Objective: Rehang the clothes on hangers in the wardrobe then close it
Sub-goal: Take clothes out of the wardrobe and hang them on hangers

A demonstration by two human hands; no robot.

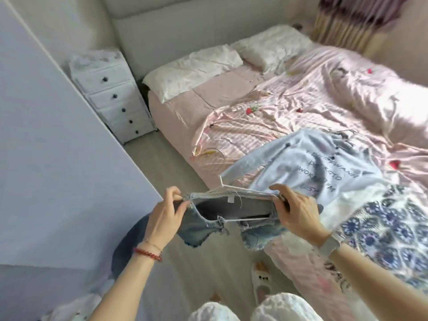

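**Light and picture quality**

Room bright; soft, even daylight, seemingly from the far right by the curtain (361, 22). Shadows faint: a soft one under my hands on the floor (176, 163). Sheen, no hard glare, on the pink bedding (312, 93). Curtain smeared by motion blur. Overall softness; print on the pale blue garment (324, 167) barely legible. Wide-angle bending tilts the wardrobe panel (46, 140) at left.

Bed (176, 112) bearing two white pillows (192, 68), a rumpled pink quilt (324, 98), a pale blue printed shirt (312, 167) and a blue-patterned garment (382, 218).
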